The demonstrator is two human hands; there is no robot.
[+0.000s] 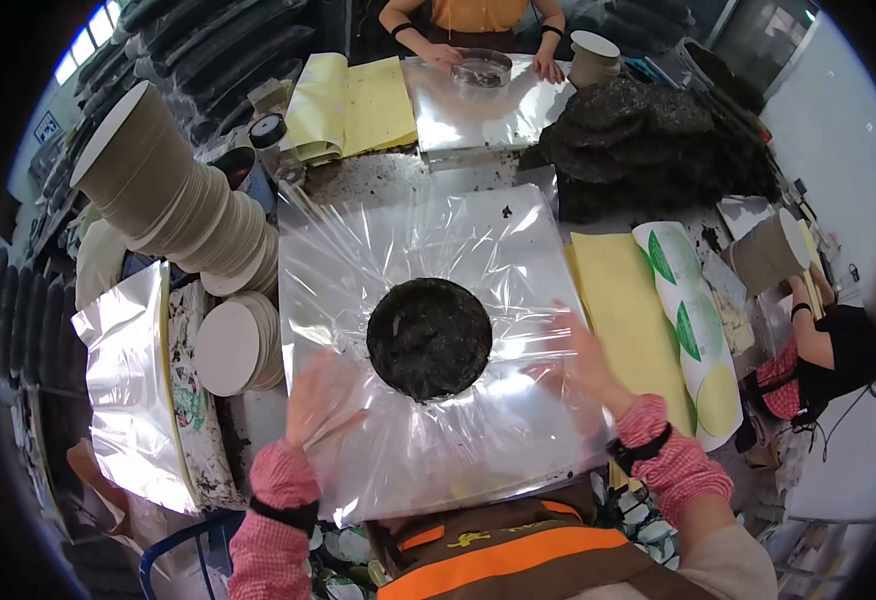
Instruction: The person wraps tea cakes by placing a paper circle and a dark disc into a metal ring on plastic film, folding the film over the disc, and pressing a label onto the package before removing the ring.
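A round dark cake (429,340) lies in the middle of a stack of clear, shiny film sheets (478,235), with creases spreading out from it. My left hand (326,400) is over the film at the lower left of the cake, fingers apart and somewhat blurred. On the right side of the film, my right hand (586,360) is also spread, its fingers smeared by motion. Neither hand touches the cake, and I see nothing held in them.
Tall stacks of round cardboard discs (198,205) stand at the left. Yellow sheets (623,320) and green-white labels (693,330) lie at the right. Dark cakes (658,140) are piled behind. A co-worker's hands (548,68) rest across the table; another person (838,340) is at the right.
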